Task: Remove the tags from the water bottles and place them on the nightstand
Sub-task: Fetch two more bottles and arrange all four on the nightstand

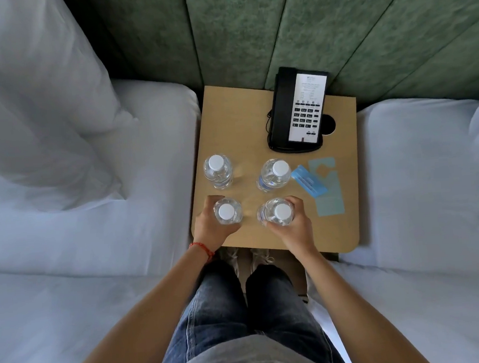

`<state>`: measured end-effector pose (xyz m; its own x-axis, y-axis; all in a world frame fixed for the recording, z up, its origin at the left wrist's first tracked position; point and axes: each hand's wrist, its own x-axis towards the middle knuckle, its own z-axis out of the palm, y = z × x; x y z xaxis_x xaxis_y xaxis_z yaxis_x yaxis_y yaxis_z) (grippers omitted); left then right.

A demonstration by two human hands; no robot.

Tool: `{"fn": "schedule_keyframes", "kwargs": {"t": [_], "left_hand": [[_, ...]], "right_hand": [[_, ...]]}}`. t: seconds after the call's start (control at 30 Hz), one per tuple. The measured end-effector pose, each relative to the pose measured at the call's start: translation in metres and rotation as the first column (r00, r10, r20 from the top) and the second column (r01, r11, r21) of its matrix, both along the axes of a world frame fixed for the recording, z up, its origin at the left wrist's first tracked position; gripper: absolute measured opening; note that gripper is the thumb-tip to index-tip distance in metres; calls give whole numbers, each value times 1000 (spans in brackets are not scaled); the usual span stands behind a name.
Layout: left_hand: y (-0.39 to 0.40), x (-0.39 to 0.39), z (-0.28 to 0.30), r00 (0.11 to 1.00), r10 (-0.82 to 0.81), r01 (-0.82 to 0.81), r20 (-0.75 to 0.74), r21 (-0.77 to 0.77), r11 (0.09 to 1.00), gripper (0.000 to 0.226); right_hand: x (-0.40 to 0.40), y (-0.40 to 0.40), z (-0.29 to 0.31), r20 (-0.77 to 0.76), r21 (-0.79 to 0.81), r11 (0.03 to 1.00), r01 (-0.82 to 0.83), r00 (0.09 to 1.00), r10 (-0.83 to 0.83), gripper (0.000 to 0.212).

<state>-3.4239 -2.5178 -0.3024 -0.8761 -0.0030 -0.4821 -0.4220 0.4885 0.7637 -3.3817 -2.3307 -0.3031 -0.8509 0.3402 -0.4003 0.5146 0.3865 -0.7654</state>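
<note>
Several clear water bottles with white caps stand upright on the wooden nightstand (pixel 228 119). My left hand (pixel 209 227) grips the front-left bottle (pixel 227 212) from its left side. My right hand (pixel 293 224) wraps the front-right bottle (pixel 280 213) from the right. Behind them stand the back-left bottle (pixel 217 168) and the back-right bottle (pixel 276 173), both untouched. A bright blue tag (pixel 307 181) lies flat on the nightstand right of the back-right bottle, overlapping a pale blue hanger-shaped tag (pixel 328 189). No tags show on the bottle necks.
A black desk phone (pixel 298 109) stands at the nightstand's back right, beside a round cable hole (pixel 329 124). White beds flank the nightstand on the left (pixel 105 190) and right (pixel 417 183). A green padded headboard (pixel 278 22) is behind.
</note>
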Motion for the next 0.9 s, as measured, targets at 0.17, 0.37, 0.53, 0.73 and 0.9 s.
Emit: {"fn": "schedule_keyframes", "kwargs": {"t": [0.17, 0.37, 0.53, 0.73, 0.9], "left_hand": [[-3, -1, 1, 996, -83, 84, 14, -19, 996, 68], [-5, 1, 1, 991, -130, 131, 31, -35, 991, 74], [-2, -3, 13, 994, -78, 79, 80, -6, 997, 68], [2, -8, 43, 995, -24, 26, -98, 19, 999, 51], [5, -32, 68, 893, 93, -135, -441, -64, 989, 25]], "right_hand": [[1, 6, 0, -6, -9, 998, -65, 998, 65, 65], [3, 12, 3, 28, -11, 989, -151, 988, 151, 72], [-2, 12, 19, -12, -51, 985, -162, 987, 161, 68], [-20, 19, 46, -166, -30, 993, -115, 980, 109, 64], [-48, 22, 54, -236, 22, 998, -57, 970, 61, 54]]}}
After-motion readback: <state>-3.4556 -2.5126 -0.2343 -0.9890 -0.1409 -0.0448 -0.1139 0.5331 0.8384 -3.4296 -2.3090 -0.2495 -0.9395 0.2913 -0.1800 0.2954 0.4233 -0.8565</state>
